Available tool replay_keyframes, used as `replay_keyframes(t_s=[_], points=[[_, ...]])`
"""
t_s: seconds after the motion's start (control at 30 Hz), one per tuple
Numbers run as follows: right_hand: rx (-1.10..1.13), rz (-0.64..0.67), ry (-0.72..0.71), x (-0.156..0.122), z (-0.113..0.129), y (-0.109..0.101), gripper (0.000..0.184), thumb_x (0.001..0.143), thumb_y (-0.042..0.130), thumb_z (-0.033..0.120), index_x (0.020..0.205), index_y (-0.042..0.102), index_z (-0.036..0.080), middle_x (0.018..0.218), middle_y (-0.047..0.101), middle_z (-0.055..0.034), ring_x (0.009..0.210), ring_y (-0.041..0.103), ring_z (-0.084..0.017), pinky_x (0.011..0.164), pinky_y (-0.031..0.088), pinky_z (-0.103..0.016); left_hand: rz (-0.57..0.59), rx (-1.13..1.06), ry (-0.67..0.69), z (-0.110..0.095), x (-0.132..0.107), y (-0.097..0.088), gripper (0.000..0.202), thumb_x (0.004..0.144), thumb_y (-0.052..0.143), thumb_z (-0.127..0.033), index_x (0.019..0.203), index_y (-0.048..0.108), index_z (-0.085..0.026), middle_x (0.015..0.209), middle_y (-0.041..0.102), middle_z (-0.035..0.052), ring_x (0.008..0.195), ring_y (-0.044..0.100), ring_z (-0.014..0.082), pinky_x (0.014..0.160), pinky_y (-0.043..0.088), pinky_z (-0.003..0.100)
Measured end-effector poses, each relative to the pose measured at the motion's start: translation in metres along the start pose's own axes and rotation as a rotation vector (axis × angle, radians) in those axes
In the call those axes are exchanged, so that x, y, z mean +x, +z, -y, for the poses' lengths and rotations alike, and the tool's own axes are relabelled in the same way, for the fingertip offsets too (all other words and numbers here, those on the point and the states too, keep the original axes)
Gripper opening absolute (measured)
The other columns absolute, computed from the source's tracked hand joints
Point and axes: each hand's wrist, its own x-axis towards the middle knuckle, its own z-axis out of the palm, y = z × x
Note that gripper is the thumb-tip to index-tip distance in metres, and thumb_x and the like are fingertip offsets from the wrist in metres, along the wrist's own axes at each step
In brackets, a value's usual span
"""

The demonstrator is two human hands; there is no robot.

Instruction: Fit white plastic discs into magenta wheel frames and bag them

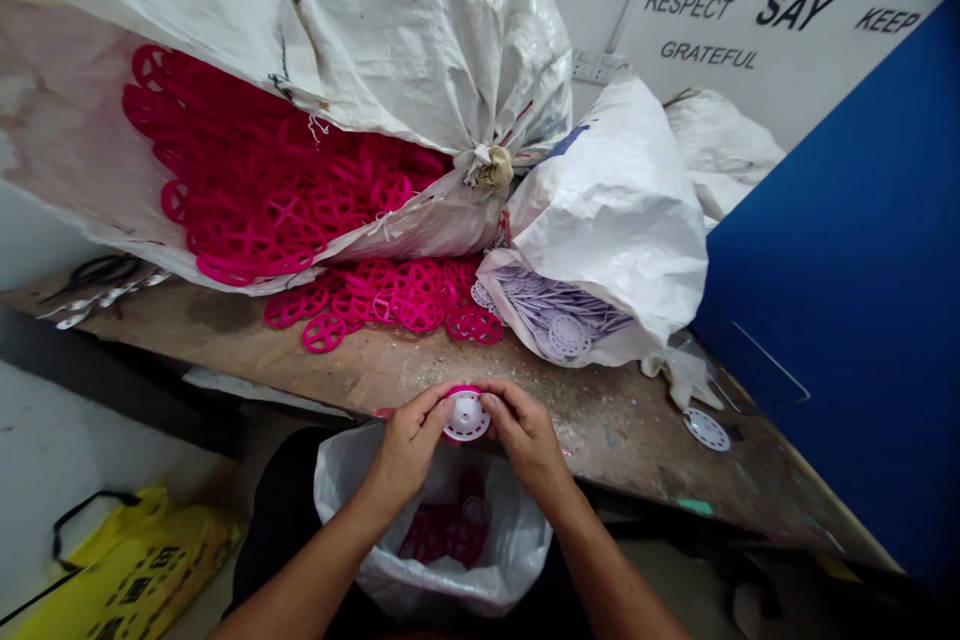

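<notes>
My left hand (409,445) and my right hand (525,435) meet over the table's front edge. Both pinch one small round part: a white perforated disc (466,416) pressed against a pink wheel whose rim shows behind it. Below my hands, on my lap, sits a white plastic bag (517,545) holding several joined pink and white parts. Loose pink spoked wheels (405,305) lie in a heap on the table beyond my hands.
A big woven sack (390,40) spills pink wheels at the back left. A smaller sack (607,220) at the right holds pale white discs (562,325). One white disc (706,429) lies alone on the worn wooden table (622,420). Blue panel (862,250) at right, yellow bag (142,565) on the floor.
</notes>
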Motion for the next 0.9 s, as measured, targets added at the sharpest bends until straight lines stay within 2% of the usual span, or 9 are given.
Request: replay_keyframes(t_s=[0.1,0.27,0.37,0.47,0.57,0.67,0.8,0.83,0.9], points=[[0.067,0.034,0.069,-0.004,0.001,0.002,0.025,0.087,0.052,0.039,0.1,0.063,0.021,0.076,0.061,-0.0004,0.057,0.052,-0.012,0.052,0.042,-0.023,0.037,-0.037,-0.057,0.002,0.0,0.001,0.039,0.084,0.05,-0.039,0.114,0.062,-0.017,0.108,0.069,0.0078,0.093,0.065,0.0235,0.075,0.054,0.034],[0.06,0.04,0.084,-0.005,-0.001,0.005,0.023,0.085,0.055,0.042,0.09,0.06,0.019,0.073,0.059,0.0006,0.059,0.051,-0.011,0.049,0.039,-0.021,-0.02,0.108,0.07,-0.002,-0.004,0.007,0.033,0.084,0.05,-0.036,0.106,0.065,-0.017,0.106,0.07,0.0078,0.103,0.061,0.0233,0.09,0.047,0.033],[0.182,0.01,0.131,-0.005,-0.002,0.004,0.025,0.085,0.053,0.043,0.091,0.057,0.019,0.071,0.057,0.0013,0.053,0.049,-0.01,0.047,0.039,-0.021,0.078,-0.054,-0.059,-0.004,-0.009,0.008,0.043,0.082,0.053,-0.038,0.12,0.054,-0.017,0.109,0.067,0.0094,0.096,0.064,0.0226,0.079,0.052,0.033],[0.28,0.07,0.14,-0.01,-0.003,0.001,0.025,0.082,0.059,0.039,0.098,0.054,0.021,0.082,0.061,-0.0006,0.063,0.056,-0.012,0.054,0.046,-0.023,0.167,-0.152,-0.174,-0.004,-0.014,0.007,0.049,0.077,0.059,-0.038,0.119,0.049,-0.016,0.096,0.069,0.0083,0.078,0.068,0.0202,0.065,0.054,0.029],[0.221,0.125,0.087,-0.02,-0.004,0.001,0.03,0.079,0.064,0.032,0.105,0.052,0.023,0.093,0.063,-0.0022,0.079,0.06,-0.016,0.064,0.048,-0.025,0.126,-0.087,-0.136,0.002,-0.018,0.007,0.039,0.075,0.061,-0.038,0.106,0.055,-0.016,0.085,0.069,0.0059,0.07,0.067,0.0186,0.061,0.053,0.027],[0.141,0.142,0.058,-0.026,-0.005,0.001,0.025,0.081,0.062,0.031,0.103,0.052,0.023,0.09,0.064,-0.0009,0.078,0.06,-0.016,0.065,0.047,-0.025,0.124,-0.017,-0.113,0.008,-0.023,0.009,0.035,0.078,0.058,-0.037,0.106,0.056,-0.017,0.082,0.069,0.0047,0.066,0.066,0.0178,0.059,0.052,0.026],[-0.12,0.223,0.002,-0.014,-0.003,-0.026,0.029,0.078,0.064,0.035,0.104,0.059,0.023,0.083,0.066,-0.0003,0.074,0.06,-0.017,0.066,0.046,-0.027,0.268,0.138,-0.144,0.007,-0.031,0.002,0.043,0.078,0.056,-0.032,0.12,0.053,-0.019,0.089,0.07,0.0052,0.066,0.066,0.0173,0.058,0.049,0.025],[-0.211,0.186,-0.024,-0.006,-0.004,-0.04,0.029,0.077,0.063,0.036,0.102,0.061,0.022,0.083,0.066,-0.0016,0.075,0.061,-0.018,0.068,0.046,-0.029,0.291,0.21,-0.136,0.005,-0.032,-0.004,0.047,0.076,0.059,-0.031,0.122,0.052,-0.02,0.093,0.071,0.0053,0.063,0.065,0.0163,0.059,0.049,0.026],[-0.405,-0.067,-0.102,0.017,-0.011,-0.073,0.026,0.081,0.056,0.042,0.095,0.064,0.021,0.088,0.067,-0.0062,0.081,0.061,-0.022,0.073,0.045,-0.034,0.239,0.378,-0.072,-0.001,-0.03,-0.022,0.05,0.073,0.063,-0.03,0.122,0.054,-0.024,0.1,0.07,0.0047,0.06,0.063,0.0149,0.062,0.048,0.027]])
